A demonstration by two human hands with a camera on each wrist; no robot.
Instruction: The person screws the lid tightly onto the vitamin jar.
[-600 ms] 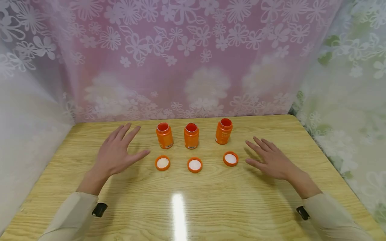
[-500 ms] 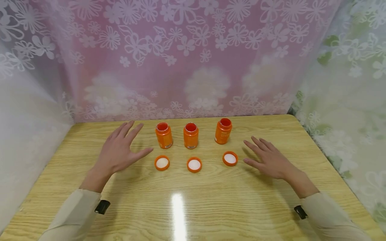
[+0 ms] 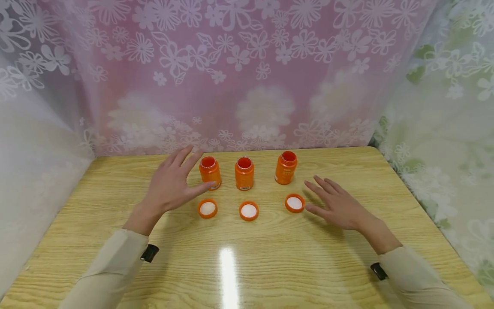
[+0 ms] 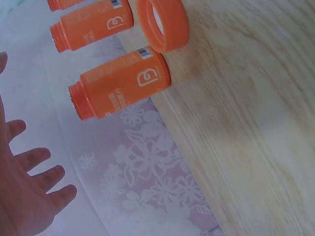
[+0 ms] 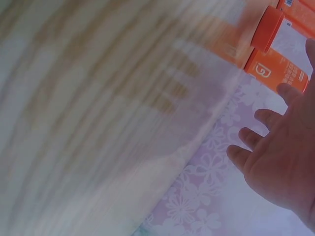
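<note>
Three uncapped orange bottles stand in a row: a left bottle (image 3: 210,175), a middle bottle (image 3: 245,175) and a right bottle (image 3: 286,169). In front of each lies an orange screw cap with its white inside up: a left cap (image 3: 207,208), a middle cap (image 3: 248,210) and a right cap (image 3: 295,203). My left hand (image 3: 170,182) is beside the left bottle, fingers spread, its thumb overlapping the bottle's lower part in the head view. The left wrist view shows a gap between fingers and bottle (image 4: 123,82). My right hand (image 3: 339,206) hovers right of the right cap, fingers extended, holding nothing.
The wooden table (image 3: 185,266) carries the bottles and caps. A pink floral curtain (image 3: 247,77) hangs behind its back edge, and a pale green floral curtain (image 3: 447,141) hangs on the right. A bright light reflection lies on the table's front.
My left hand has moved right and slightly forward, up to the left bottle. My right hand has shifted a little left toward the right cap. Bottles and caps have stayed put.
</note>
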